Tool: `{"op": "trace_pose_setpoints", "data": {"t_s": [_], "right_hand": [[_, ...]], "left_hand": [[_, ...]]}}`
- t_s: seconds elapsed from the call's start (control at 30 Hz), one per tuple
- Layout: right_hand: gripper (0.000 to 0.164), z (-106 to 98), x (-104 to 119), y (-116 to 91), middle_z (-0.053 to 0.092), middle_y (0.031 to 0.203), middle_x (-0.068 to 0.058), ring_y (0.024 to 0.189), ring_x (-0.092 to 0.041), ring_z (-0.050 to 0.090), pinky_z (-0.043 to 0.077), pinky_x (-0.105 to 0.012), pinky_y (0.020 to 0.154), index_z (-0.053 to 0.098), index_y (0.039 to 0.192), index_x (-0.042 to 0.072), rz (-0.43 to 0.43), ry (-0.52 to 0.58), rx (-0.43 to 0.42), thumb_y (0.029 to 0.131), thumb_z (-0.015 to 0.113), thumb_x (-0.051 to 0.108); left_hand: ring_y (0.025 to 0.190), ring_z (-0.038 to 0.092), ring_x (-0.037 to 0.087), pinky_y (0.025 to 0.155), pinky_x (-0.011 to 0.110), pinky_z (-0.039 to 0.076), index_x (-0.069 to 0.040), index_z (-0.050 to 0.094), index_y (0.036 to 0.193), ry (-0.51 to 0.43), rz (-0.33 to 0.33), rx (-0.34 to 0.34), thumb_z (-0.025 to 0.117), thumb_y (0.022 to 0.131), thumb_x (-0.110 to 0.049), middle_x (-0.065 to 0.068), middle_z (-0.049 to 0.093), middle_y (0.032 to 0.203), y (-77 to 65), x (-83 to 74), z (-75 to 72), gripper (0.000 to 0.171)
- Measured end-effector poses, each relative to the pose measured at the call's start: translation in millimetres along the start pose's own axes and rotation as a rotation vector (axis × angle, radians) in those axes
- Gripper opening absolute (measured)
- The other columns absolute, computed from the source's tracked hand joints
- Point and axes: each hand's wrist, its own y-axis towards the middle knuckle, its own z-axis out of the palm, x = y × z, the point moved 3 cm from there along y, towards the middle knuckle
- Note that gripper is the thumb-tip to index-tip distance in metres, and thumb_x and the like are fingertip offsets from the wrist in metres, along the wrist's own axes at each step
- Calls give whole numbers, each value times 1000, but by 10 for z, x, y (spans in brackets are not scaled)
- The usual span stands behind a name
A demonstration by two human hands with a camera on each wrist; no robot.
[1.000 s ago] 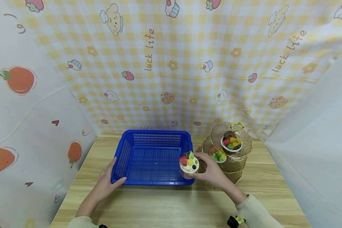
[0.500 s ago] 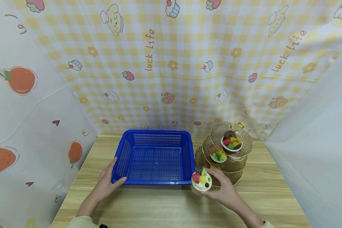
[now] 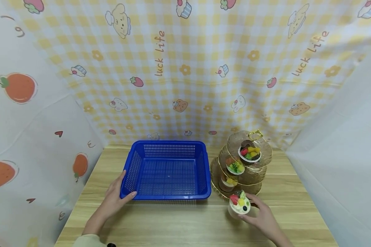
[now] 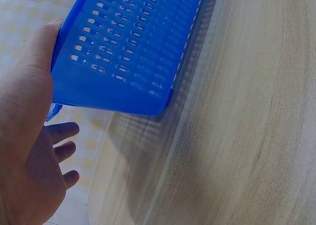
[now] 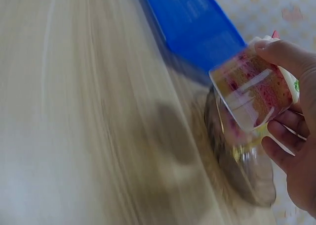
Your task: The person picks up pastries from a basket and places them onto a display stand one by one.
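My right hand (image 3: 262,216) holds a dessert cup (image 3: 238,206) between thumb and fingers, in front of the tiered stand (image 3: 253,178). Whipped cream, a strawberry, yellow fruit and a dark berry top the cup. Through its clear wall, the right wrist view shows pink and tan cake layers (image 5: 254,89). At the left end of a blue plastic basket (image 3: 167,197), my left hand (image 3: 113,192) grips the front left corner, its thumb at the rim. In the left wrist view, the other fingertips (image 4: 68,151) extend beside the basket's perforated wall (image 4: 123,52).
Three glass-like tiers with gold edges make up the stand. A chocolate fruit cup (image 3: 249,152) sits on top, a fruit cup (image 3: 235,168) in the middle, another cup (image 3: 227,183) on the lowest tier. A patterned curtain (image 3: 185,85) hangs behind the wooden table (image 3: 173,226).
My right hand has carried the dessert cup from the basket's right front corner rightward and toward me, to the front of the stand. My left hand stays on the basket.
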Motion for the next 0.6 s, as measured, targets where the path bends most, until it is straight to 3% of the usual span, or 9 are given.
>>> {"op": "trace_pose_setpoints", "data": {"t_s": [0.2, 0.4, 0.6], "right_hand": [[79, -115, -260, 55, 65, 127, -22, 100, -23, 66, 54, -31, 85, 58, 131, -3, 112, -31, 24, 67, 91, 28], [78, -222, -402, 138, 61, 129, -28, 104, -37, 66, 53, -35, 82, 55, 133, -5, 131, -25, 22, 71, 89, 27], [74, -270, -449, 244, 60, 130, -30, 106, -39, 66, 55, -31, 82, 55, 132, -9, 130, -24, 35, 74, 87, 26]], "left_hand": [[144, 19, 56, 103, 81, 22, -19, 2, 161, 0, 12, -11, 68, 90, -47, 31, 18, 161, -5, 4, -1, 101], [144, 19, 56, 104, 81, 20, -18, 3, 161, -7, 10, -15, 68, 90, -47, 32, 18, 161, -10, -3, 1, 101], [143, 19, 56, 104, 81, 20, -18, 2, 161, -15, 13, -14, 68, 90, -47, 31, 17, 161, -13, -3, -1, 101]]}}
